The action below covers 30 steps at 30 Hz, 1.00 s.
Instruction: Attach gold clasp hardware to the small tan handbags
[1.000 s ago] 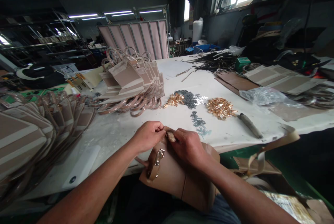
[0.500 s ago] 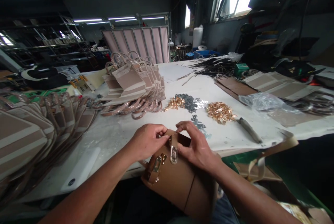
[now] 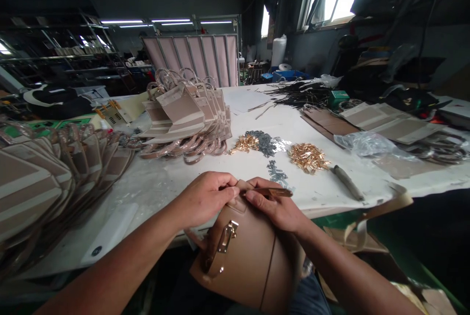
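A brown handbag (image 3: 253, 251) rests tilted on my lap at the table's front edge. My left hand (image 3: 207, 200) is closed, thumb and fingers pinching the bag's upper end near a stitched tab. My right hand (image 3: 275, 212) is closed on a short brown strap (image 3: 273, 191), whose tip points right over my fingers. The two thumbs almost meet at the strap's base. A gold clasp (image 3: 228, 236) is fixed to the bag below my left hand. The fingertips behind the bag's edge are hidden.
On the white table (image 3: 198, 178) lie gold metal pieces (image 3: 309, 157), grey metal plates (image 3: 265, 144) and a grey tapered tool (image 3: 348, 183). Stacked bag panels with wrapped handles (image 3: 187, 114) stand behind, with more bag panels (image 3: 33, 183) at left. Clear plastic (image 3: 374, 144) lies at right.
The strap with its metal end has swung from hanging down over the bag's front to pointing right, under my right hand's grip. The bag has turned slightly, and my right fingers have closed in.
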Available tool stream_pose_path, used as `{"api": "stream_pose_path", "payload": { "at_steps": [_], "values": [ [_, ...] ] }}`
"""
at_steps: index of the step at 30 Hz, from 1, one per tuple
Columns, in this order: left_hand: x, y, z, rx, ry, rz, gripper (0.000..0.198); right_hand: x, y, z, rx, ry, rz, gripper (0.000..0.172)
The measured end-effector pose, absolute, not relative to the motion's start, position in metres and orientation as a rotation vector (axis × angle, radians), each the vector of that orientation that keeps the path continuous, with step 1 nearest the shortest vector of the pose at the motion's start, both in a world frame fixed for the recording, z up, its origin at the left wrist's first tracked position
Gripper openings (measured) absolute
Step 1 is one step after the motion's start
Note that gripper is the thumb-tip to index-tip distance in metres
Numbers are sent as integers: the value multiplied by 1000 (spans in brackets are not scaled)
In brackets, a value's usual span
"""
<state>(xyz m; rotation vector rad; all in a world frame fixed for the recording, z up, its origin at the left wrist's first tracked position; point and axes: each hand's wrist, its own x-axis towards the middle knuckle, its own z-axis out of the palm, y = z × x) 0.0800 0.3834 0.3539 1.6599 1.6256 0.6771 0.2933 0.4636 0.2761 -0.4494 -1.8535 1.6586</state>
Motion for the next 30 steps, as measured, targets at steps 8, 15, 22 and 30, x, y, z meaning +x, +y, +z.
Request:
{"api": "stream_pose_path", "payload": {
  "at_steps": [8,15,22,30],
  "values": [
    [81,390,349,1472,1464,763,27,295,472,273,-426,-1826,1779,43],
    [81,392,347,1455,1504,735,30,295,479,274,-471,-1761,1933,47],
    [86,393,344,1513,1580,695,29,295,477,268,-478,-1745,1975,48],
    [87,392,341,1552,1563,698,24,293,465,280,-536,-2089,1415,52]
  ]
}}
